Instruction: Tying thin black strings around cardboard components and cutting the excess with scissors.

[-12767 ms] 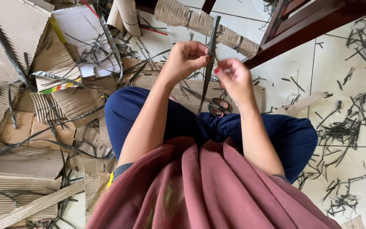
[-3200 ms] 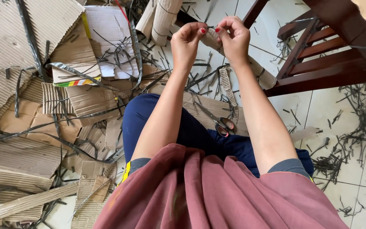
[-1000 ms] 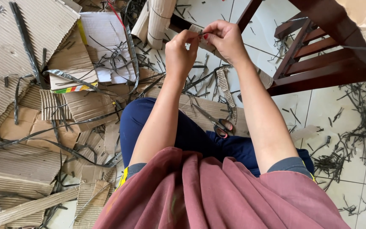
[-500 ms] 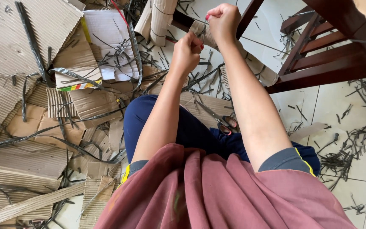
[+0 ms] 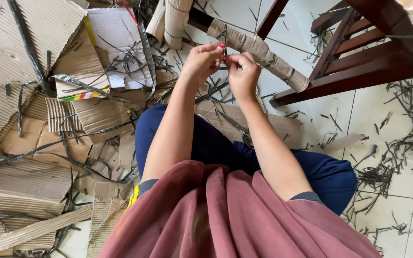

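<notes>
Right hand (image 5: 243, 76) lowered to meet left hand (image 5: 203, 61); both fingers pinching thin dark strip (image 5: 224, 39).

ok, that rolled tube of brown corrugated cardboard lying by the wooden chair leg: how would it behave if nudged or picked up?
The rolled tube of brown corrugated cardboard is round, so it would probably roll until the dark wooden chair leg stops it. Hollow corrugated card suggests light. Its creased surface hints it would dent under a hard squeeze.
</notes>
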